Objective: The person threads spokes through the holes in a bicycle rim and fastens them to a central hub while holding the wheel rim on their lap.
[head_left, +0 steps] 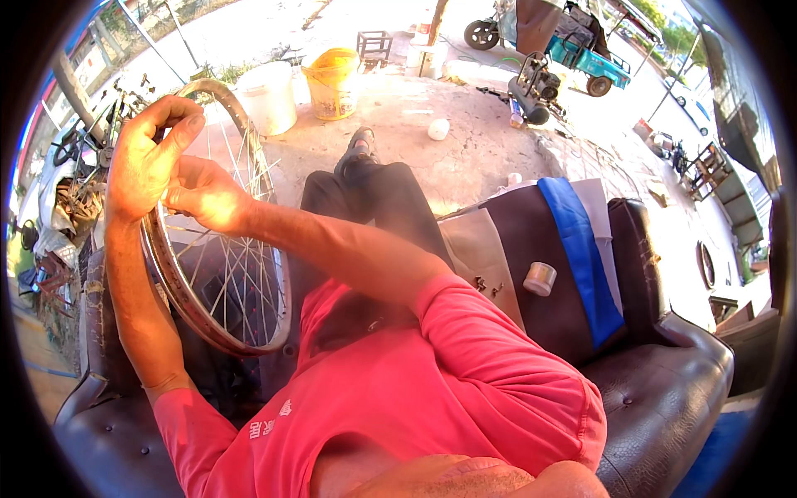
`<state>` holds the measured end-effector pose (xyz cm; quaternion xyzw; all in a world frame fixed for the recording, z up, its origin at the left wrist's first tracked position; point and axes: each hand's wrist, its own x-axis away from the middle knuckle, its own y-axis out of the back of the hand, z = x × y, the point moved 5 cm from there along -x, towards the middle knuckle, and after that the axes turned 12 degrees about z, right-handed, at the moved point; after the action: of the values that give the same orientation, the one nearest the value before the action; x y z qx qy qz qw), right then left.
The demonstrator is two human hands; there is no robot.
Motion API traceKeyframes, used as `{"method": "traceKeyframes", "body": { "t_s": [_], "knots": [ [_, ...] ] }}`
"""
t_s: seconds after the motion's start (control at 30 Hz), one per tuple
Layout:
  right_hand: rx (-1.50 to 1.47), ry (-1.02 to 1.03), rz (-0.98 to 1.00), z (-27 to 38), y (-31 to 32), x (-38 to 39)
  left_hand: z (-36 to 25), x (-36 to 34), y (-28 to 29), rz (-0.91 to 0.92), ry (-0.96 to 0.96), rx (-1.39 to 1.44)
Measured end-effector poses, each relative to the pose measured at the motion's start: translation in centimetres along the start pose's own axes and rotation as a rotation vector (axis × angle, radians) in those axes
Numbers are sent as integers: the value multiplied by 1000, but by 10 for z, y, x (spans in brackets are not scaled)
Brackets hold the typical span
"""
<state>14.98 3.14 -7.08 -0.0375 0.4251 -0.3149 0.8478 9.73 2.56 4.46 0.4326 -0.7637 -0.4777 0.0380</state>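
Left hand (149, 158): raised at the left, fingers curled over the upper edge of the wheel rim (170, 274), thumb lifted clear. It looks closed on the rim, though the fingertips are hidden behind it.
Wheel rim: a spoked metal rim, upright and tilted, on the person's left side. Its top is under the left hand and its lower arc is near the left elbow.
Spokes (232, 274): thin wires crossing inside the rim, just below both hands.
Right hand (203, 195): reaches across the body, touching the left hand's heel, pressed to the rim's inner side. Whether it pinches a spoke cannot be told.
Nearer hand: both meet at the rim's top, the left above and the right just below.
Seat (656, 382): dark padded leather, to the right.
Small tin (540, 278): on the seat, well apart from both hands.
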Motion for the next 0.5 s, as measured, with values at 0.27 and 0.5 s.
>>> {"method": "traceKeyframes", "body": {
  "t_s": [0.27, 0.5],
  "knots": [
    [98, -96, -18, -1, 7, 3, -2, 0, 1, -59, 4, 97],
    [65, -99, -43, 5, 8, 4, -7, 42, 23, -183, -65, -397]
  ]
}}
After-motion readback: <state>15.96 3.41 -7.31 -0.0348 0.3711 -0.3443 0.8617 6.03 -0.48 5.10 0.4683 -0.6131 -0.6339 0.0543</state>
